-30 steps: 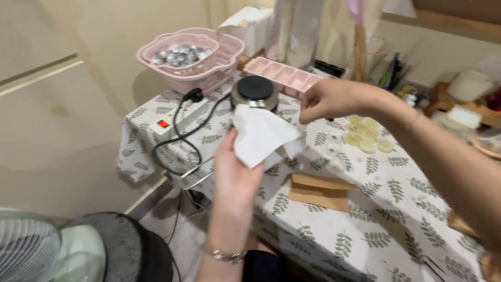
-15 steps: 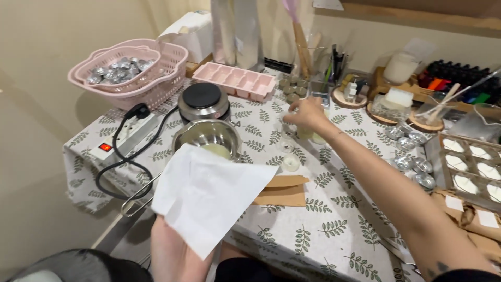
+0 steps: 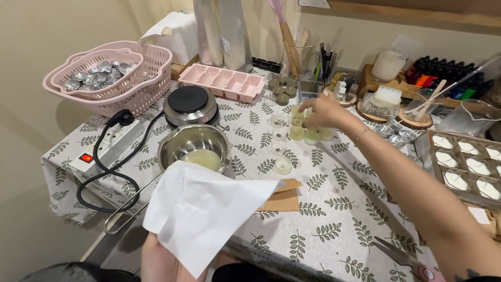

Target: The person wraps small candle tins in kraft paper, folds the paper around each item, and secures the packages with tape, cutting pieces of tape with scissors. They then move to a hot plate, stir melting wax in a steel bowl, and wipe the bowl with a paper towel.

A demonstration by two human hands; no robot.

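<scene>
On the desk [image 3: 334,235] covered with a leaf-printed cloth, a cluster of small round cups of pale yellow-green wax [image 3: 311,131] sits near the middle, toward the far edge. These cups look filled already, while 3 or 4 clear empty cups [image 3: 277,137] stand in a row just to their left, so the filling seems partly done. A steel saucepan with pale liquid wax at its bottom [image 3: 194,148] rests near the left edge, in front of a black round hotplate [image 3: 190,103].

The right hand [image 3: 322,110] reaches far across the desk, arm extended, its fingertips pinched down on 1 of the wax cups; the grip is nearly closed around it. The left hand [image 3: 164,258] is low at the near edge, palm up, holding a white sheet of tissue paper [image 3: 206,216] that drapes over it; the fingers are hidden, so how tightly they close I cannot tell.
</scene>
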